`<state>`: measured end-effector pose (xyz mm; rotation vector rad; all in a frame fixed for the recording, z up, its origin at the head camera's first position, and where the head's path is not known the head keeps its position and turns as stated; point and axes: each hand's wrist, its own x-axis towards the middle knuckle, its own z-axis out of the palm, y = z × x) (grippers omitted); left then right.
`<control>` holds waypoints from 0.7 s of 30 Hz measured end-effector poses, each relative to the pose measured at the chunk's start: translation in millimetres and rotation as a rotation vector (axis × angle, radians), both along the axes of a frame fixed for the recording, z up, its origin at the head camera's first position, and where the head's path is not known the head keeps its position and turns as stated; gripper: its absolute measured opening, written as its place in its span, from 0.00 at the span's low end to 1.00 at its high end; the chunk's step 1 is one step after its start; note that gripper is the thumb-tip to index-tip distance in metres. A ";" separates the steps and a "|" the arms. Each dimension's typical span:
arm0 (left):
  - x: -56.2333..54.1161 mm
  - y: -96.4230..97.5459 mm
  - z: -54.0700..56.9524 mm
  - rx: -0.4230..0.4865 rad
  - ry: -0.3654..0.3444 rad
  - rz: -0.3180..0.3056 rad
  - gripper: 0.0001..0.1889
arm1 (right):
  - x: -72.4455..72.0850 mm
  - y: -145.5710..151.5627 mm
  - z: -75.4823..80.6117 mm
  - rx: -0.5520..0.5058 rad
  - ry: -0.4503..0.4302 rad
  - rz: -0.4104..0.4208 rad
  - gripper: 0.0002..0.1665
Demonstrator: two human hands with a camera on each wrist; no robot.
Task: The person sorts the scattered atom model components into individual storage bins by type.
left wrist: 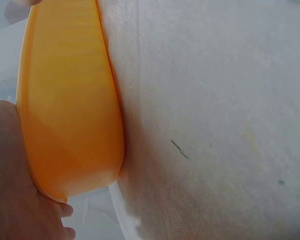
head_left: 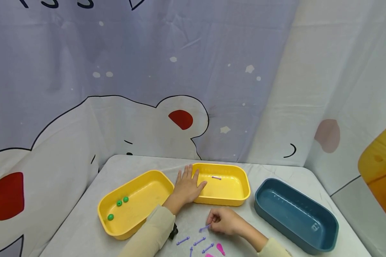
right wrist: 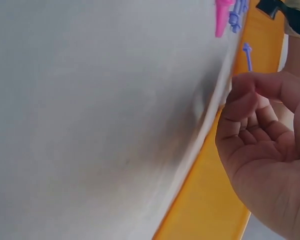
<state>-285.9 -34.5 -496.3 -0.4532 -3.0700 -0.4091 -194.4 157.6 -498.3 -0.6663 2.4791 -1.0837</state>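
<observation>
My left hand (head_left: pixel 187 189) lies with straight fingers spread over the left end of the middle yellow bin (head_left: pixel 222 202), touching its rim. In the left wrist view, part of that hand shows at the edge of the bin's outer wall (left wrist: pixel 75 100). A small purple stick (head_left: pixel 216 177) with knobbed ends lies inside the bin. In front of the bin, my right hand (head_left: pixel 226 221) pinches another purple knobbed stick (head_left: pixel 204 228) between thumb and fingertips. The right wrist view shows this stick (right wrist: pixel 248 55) poking out past the fingertips.
Several purple sticks (head_left: pixel 183 241) and pink pieces (head_left: pixel 220 248) lie on the white table (head_left: pixel 80 228) near its front. The left yellow bin (head_left: pixel 148 194) holds 3 green beads (head_left: pixel 119 203). A dark blue bin (head_left: pixel 296 214) stands at the right. A printed curtain (head_left: pixel 148 71) hangs behind.
</observation>
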 end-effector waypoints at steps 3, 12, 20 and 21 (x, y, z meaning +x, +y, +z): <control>-0.2 0.0 -0.4 0.000 -0.001 0.002 0.40 | -0.1 1.9 5.3 -0.035 -0.008 -0.020 0.05; 1.0 -0.7 1.4 0.002 -0.013 0.002 0.40 | -7.1 9.5 22.9 -0.139 0.010 -0.064 0.02; 1.0 -0.1 2.1 0.008 -0.019 0.005 0.39 | -10.6 17.9 38.6 -0.181 0.040 -0.124 0.04; 1.1 -0.1 2.0 0.007 -0.019 0.006 0.39 | -11.4 19.1 40.7 -0.192 0.037 -0.132 0.05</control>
